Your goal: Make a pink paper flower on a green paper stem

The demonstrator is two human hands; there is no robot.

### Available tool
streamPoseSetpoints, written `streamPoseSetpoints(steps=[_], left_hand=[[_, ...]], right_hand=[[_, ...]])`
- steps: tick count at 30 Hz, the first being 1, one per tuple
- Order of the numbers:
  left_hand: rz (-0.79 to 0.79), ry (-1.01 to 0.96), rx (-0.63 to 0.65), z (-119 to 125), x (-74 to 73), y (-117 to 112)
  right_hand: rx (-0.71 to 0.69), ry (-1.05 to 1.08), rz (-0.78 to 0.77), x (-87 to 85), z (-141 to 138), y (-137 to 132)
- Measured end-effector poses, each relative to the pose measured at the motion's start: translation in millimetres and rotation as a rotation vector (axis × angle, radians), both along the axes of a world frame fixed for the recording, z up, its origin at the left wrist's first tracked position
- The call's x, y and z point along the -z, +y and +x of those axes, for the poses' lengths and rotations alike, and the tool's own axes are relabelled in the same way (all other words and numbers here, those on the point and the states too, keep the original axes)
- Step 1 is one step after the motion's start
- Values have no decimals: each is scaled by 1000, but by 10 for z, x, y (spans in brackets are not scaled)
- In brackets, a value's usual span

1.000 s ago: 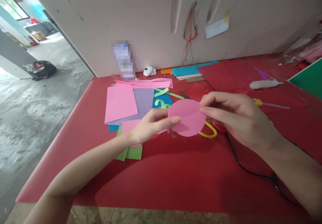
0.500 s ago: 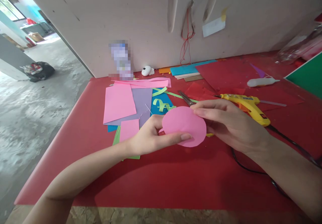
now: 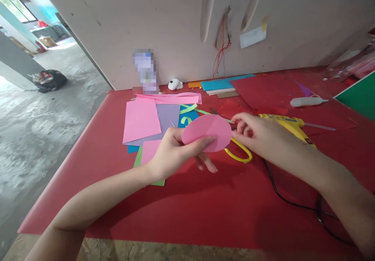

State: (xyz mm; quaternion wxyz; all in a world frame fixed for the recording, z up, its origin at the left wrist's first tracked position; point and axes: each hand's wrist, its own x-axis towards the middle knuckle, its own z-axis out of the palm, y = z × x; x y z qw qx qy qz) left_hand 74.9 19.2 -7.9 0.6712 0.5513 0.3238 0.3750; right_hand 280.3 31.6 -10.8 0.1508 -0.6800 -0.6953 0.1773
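A round piece of pink paper (image 3: 202, 128) is held above the table, tilted, with a faint crease across it. My left hand (image 3: 172, 147) grips its left side, thumb on top and the other fingers beneath, some showing below the lower edge. Close to the right edge of the paper is my right hand (image 3: 249, 130), its thumb and forefinger apart and the other fingers curled; I see nothing in it. Scissors with yellow handles (image 3: 249, 157) lie on the table behind and below the paper, partly hidden by it and my right hand.
A yellow glue gun (image 3: 293, 125) lies behind my right wrist, its black cable (image 3: 288, 202) running nearby. Pink sheets (image 3: 140, 120), a purple sheet (image 3: 168, 116) and green strips (image 3: 189, 108) lie at left. Farther back are a phone (image 3: 145, 71), blurred out, and a white bottle (image 3: 307, 101).
My right hand has let go of the pink circle and drawn back from it. The circle has tilted and moved slightly left and up in my left hand, uncovering the yellow scissor handles.
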Motion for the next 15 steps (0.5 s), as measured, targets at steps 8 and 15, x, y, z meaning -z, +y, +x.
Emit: streamPoseSetpoints(steps=[8, 15], left_hand=[[-64, -57, -11, -12, -62, -28], [-87, -134, -45, -16, -98, -27]], right_hand=[[30, -253, -150, 404, 49, 178], [44, 10, -12, 380, 258, 277]])
